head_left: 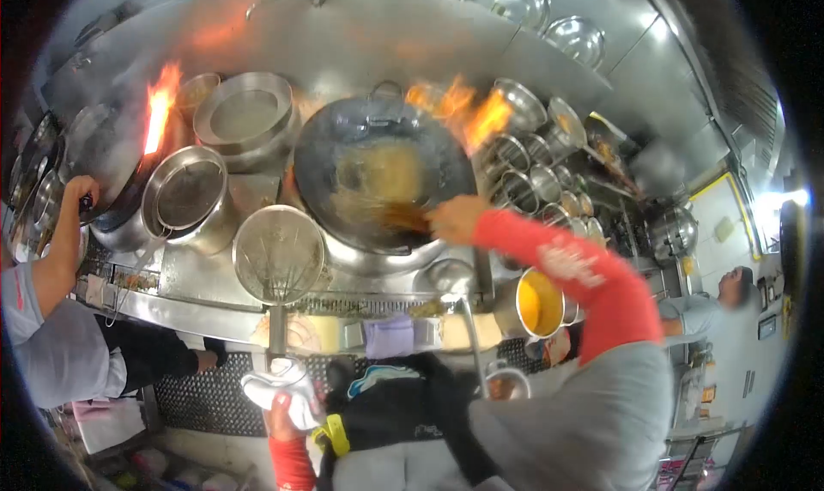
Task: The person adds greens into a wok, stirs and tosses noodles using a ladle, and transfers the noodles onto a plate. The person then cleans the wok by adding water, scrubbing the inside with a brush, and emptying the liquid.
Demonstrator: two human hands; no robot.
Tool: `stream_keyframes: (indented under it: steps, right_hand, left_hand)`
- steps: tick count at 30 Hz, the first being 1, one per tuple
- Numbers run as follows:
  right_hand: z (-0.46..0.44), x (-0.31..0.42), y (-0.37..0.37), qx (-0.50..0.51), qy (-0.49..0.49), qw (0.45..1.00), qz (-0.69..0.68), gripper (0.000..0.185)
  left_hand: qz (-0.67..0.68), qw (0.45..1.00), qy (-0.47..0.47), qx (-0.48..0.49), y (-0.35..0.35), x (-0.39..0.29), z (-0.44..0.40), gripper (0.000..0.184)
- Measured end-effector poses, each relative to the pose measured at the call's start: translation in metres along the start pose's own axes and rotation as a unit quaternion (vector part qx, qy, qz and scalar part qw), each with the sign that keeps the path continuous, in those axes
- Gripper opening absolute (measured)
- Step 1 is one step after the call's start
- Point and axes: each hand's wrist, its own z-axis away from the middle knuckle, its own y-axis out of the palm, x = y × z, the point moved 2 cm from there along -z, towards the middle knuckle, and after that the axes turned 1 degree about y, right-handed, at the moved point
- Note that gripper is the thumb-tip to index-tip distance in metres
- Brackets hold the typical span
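Observation:
My right hand point(457, 219), below a red sleeve, is closed on a bamboo brush point(402, 215). The brush bristles reach into a large dark wok point(322, 156), where yellowish, cloudy liquid point(382, 172) is blurred by motion. Low in the view, my left hand point(280, 418) holds a folded white cloth point(287, 390) with dark stripes. Just above the cloth is the handle of a round wire strainer point(278, 255), which lies over the stove's front edge.
Flames point(160, 113) rise at the left and more flames point(487, 120) behind the wok. Metal pots point(184, 199) stand left, a ladle point(451, 276) and yellow-filled pot point(539, 304) right. One person point(51, 319) works at far left, another point(699, 311) stands far right.

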Motion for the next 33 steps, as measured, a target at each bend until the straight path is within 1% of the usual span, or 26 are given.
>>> stream_keyframes:
  steps: [2, 3, 4, 6, 8, 9, 10, 11, 12, 14, 16, 17, 18, 20, 21, 23, 24, 25, 26, 27, 28, 29, 30, 31, 32, 33]
  right_hand:
    - [0.007, -0.035, -0.032, 0.058, 0.008, 0.994, 0.096, 0.039]
    - [-0.012, -0.053, -0.042, 0.073, 0.045, 0.989, 0.121, 0.034]
    - [-0.032, -0.071, -0.053, 0.083, 0.083, 0.982, 0.148, 0.029]
    - [-0.106, -0.111, -0.032, -0.065, 0.144, 0.978, 0.138, 0.020]
    - [-0.120, -0.103, -0.003, -0.124, 0.151, 0.977, 0.080, 0.020]
    - [-0.125, -0.089, 0.002, -0.157, 0.152, 0.975, 0.049, 0.020]
    - [-0.109, -0.085, 0.015, -0.168, 0.101, 0.980, 0.035, 0.020]
    - [-0.082, -0.077, 0.011, -0.133, 0.078, 0.987, 0.044, 0.022]
    - [-0.082, -0.088, 0.009, -0.141, 0.099, 0.984, 0.037, 0.023]
    - [-0.096, -0.117, 0.010, -0.151, 0.138, 0.979, 0.025, 0.026]
    - [-0.146, -0.102, 0.020, -0.212, 0.175, 0.961, -0.029, 0.028]
    - [-0.168, -0.089, 0.018, -0.240, 0.193, 0.950, -0.054, 0.029]
    - [-0.172, -0.063, 0.022, -0.241, 0.198, 0.946, -0.087, 0.035]
    - [-0.166, -0.037, 0.019, -0.329, 0.120, 0.926, -0.138, 0.042]
    - [-0.177, -0.044, 0.000, -0.325, 0.167, 0.909, -0.203, 0.044]
    - [-0.180, -0.048, -0.011, -0.277, 0.264, 0.861, -0.335, 0.049]
    - [-0.179, -0.034, -0.013, -0.274, 0.231, 0.868, -0.343, 0.049]
    - [-0.177, -0.007, -0.014, -0.268, 0.200, 0.875, -0.350, 0.049]
    - [-0.173, 0.012, -0.014, -0.264, 0.169, 0.881, -0.355, 0.049]
    - [-0.164, 0.022, -0.009, -0.259, 0.130, 0.895, -0.340, 0.048]
    - [-0.152, 0.031, -0.002, -0.253, 0.091, 0.907, -0.323, 0.047]
    - [-0.142, 0.034, 0.003, -0.245, 0.054, 0.919, -0.305, 0.046]
    - [-0.122, 0.031, -0.003, -0.226, 0.053, 0.932, -0.277, 0.044]
    - [-0.091, 0.025, -0.018, -0.201, 0.052, 0.945, -0.253, 0.043]
    - [-0.064, 0.019, -0.024, -0.169, 0.049, 0.957, -0.229, 0.042]
    - [-0.040, 0.007, -0.018, -0.234, 0.044, 0.948, -0.212, 0.041]
  left_hand:
    - [-0.038, 0.999, 0.014, 0.019, -0.012, -0.006, 0.003, 0.074]
    - [-0.043, 0.999, 0.000, 0.002, -0.005, -0.013, 0.004, 0.075]
    - [-0.065, 0.998, 0.028, -0.001, -0.011, -0.011, -0.004, 0.075]
    - [-0.070, 0.997, 0.003, -0.024, 0.010, -0.016, -0.014, 0.074]
    - [-0.110, 0.994, -0.016, 0.012, 0.006, -0.018, -0.021, 0.074]
    - [-0.113, 0.994, -0.011, 0.000, 0.004, -0.021, -0.015, 0.076]
    - [-0.103, 0.994, 0.000, -0.045, -0.002, -0.021, -0.004, 0.076]
    - [-0.082, 0.996, 0.014, -0.043, -0.006, -0.022, 0.001, 0.076]
    - [-0.062, 0.997, 0.029, -0.040, -0.012, -0.023, 0.006, 0.075]
    - [-0.058, 0.998, 0.018, -0.032, -0.037, -0.013, -0.001, 0.077]
    - [-0.056, 0.997, -0.018, -0.042, -0.034, -0.009, -0.003, 0.081]
    - [-0.086, 0.995, -0.027, -0.039, -0.023, -0.013, -0.005, 0.082]
    - [-0.108, 0.994, -0.012, -0.016, -0.012, -0.020, -0.002, 0.082]
    - [-0.157, 0.987, 0.018, 0.024, 0.004, -0.035, 0.003, 0.083]
    - [-0.138, 0.989, 0.021, 0.038, 0.000, -0.034, -0.001, 0.081]
    - [-0.148, 0.989, 0.007, 0.020, 0.018, -0.032, -0.005, 0.079]
    - [-0.154, 0.988, -0.002, 0.017, 0.031, -0.030, -0.014, 0.078]
    - [-0.121, 0.992, -0.026, 0.009, 0.038, -0.021, -0.022, 0.071]
    - [-0.100, 0.990, -0.053, 0.078, 0.037, -0.014, -0.040, 0.067]
    - [-0.038, 0.995, -0.077, 0.049, 0.057, -0.008, -0.049, 0.060]
    - [0.003, 0.992, -0.104, 0.075, 0.070, 0.000, -0.064, 0.056]
    - [-0.040, 0.993, -0.079, 0.076, 0.076, 0.010, -0.080, 0.051]
    - [-0.043, 0.990, -0.083, 0.106, 0.090, 0.016, -0.094, 0.046]
    - [-0.140, 0.984, -0.019, 0.107, 0.096, 0.027, -0.113, 0.054]
    - [-0.086, 0.988, -0.045, 0.116, 0.099, 0.040, -0.129, 0.052]
    - [-0.057, 0.990, -0.079, 0.097, 0.114, 0.041, -0.134, 0.051]
